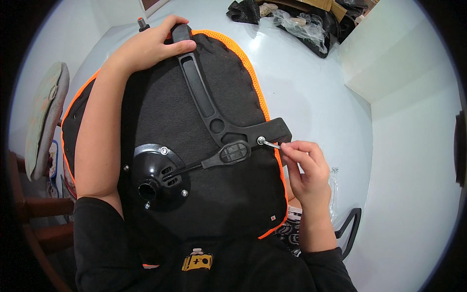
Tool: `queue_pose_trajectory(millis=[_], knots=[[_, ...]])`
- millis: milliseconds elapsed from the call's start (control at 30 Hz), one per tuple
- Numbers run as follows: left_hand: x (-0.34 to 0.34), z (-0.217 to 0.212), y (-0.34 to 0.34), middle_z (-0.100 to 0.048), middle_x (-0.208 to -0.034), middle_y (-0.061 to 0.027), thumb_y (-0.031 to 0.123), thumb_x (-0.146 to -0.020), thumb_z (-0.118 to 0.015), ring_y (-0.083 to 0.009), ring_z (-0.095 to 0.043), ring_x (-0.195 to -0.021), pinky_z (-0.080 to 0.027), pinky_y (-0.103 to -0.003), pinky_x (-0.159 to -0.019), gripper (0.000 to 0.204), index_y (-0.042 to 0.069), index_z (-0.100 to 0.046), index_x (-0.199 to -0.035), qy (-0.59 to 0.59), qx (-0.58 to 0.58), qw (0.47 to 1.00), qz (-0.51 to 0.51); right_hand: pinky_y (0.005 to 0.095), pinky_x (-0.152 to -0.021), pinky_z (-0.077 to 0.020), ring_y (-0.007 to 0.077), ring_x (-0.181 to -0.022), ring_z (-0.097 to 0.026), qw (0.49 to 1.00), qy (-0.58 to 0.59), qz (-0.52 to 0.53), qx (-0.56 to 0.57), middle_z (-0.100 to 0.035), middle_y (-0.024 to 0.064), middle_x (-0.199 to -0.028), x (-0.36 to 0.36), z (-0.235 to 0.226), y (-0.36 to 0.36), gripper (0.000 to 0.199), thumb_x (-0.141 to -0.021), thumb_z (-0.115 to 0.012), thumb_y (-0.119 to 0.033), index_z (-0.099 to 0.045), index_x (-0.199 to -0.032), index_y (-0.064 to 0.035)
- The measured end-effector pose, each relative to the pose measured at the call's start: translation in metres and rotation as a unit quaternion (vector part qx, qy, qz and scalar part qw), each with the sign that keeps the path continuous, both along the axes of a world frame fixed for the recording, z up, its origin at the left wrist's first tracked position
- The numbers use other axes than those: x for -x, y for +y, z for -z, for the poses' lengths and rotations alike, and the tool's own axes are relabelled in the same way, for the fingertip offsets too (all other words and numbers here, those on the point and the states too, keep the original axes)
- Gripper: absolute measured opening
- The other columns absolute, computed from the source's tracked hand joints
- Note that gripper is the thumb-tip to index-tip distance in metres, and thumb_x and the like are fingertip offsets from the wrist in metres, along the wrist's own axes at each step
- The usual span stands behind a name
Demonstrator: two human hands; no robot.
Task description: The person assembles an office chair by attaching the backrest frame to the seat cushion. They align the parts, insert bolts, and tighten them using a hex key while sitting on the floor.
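An upturned chair seat (228,199), black underneath with an orange mesh edge, lies before me. Across its right side runs a black plastic armrest (202,92). My left hand (158,45) is closed round the armrest's far end, thumb on the near side. With closed fingertips my right hand (309,168) pinches a hex key (272,144). The key's tip meets a silver bolt (261,139) in the armrest's right foot. Near the seat's middle sits a round black metal mount (146,168) with several bolts; a lever with a paddle-shaped handle (234,153) reaches from it toward the armrest.
A wooden chair (46,207) and a padded cushion (46,121) stand at the left. White walls rise on both sides. Clear plastic wrap (301,24) and a cardboard box (316,4) lie at the back. A bent black tube (349,228) is at the lower right.
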State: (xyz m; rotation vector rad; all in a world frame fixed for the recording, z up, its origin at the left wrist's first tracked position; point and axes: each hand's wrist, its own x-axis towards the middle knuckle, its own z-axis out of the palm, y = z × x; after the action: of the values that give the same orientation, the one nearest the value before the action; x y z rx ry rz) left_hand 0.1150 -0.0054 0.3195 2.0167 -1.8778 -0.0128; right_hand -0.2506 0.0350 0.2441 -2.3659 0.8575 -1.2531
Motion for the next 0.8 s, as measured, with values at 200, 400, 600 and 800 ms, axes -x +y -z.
queue_pose_trajectory(millis=[200,400,600,800], knots=[[0.003,-0.004,0.0,-0.062,-0.11,-0.021,0.07,-0.074,-0.058,-0.035,-0.061,-0.104,-0.047,-0.04,-0.089,0.077,0.018,-0.047,-0.13,-0.009,-0.011,1.0,-0.004,0.0342,-0.072,-0.0432,0.0219,-0.077,-0.058,0.996,0.058,-0.07,0.027,-0.061,0.0024,-0.085,0.006,0.002,0.003,0.023,-0.064,-0.073,0.001,-0.067,-0.084,-0.0087],[0.006,-0.006,-0.002,-0.061,-0.112,-0.0218,0.07,-0.074,-0.058,-0.0354,-0.06,-0.106,-0.047,-0.041,-0.09,0.078,0.018,-0.046,-0.131,-0.005,0.005,1.0,0.012,0.0351,-0.074,-0.0406,0.0242,-0.085,-0.054,0.997,0.065,-0.042,-0.002,-0.055,0.0017,-0.088,-0.024,-0.011,-0.009,0.029,-0.057,-0.079,-0.008,-0.063,-0.08,-0.0136],[0.006,-0.008,0.002,-0.062,-0.111,-0.0224,0.07,-0.073,-0.059,-0.0358,-0.061,-0.104,-0.047,-0.041,-0.089,0.078,0.018,-0.046,-0.131,-0.007,-0.018,1.0,-0.003,0.0381,-0.077,-0.0399,0.0255,-0.092,-0.051,0.977,0.17,-0.125,0.024,-0.055,0.0017,-0.092,-0.028,-0.03,-0.025,0.032,-0.059,-0.081,-0.017,-0.065,-0.087,-0.0165],[0.004,-0.001,0.0,-0.062,-0.105,-0.0197,0.066,-0.076,-0.058,-0.0332,-0.061,-0.1,-0.046,-0.04,-0.087,0.072,0.02,-0.045,-0.131,-0.008,0.002,1.0,-0.004,0.0367,-0.078,-0.0401,0.0239,-0.088,-0.053,0.977,0.127,-0.169,0.008,-0.057,0.0001,-0.088,-0.022,-0.016,-0.036,0.029,-0.065,-0.079,-0.021,-0.069,-0.092,-0.0181]])
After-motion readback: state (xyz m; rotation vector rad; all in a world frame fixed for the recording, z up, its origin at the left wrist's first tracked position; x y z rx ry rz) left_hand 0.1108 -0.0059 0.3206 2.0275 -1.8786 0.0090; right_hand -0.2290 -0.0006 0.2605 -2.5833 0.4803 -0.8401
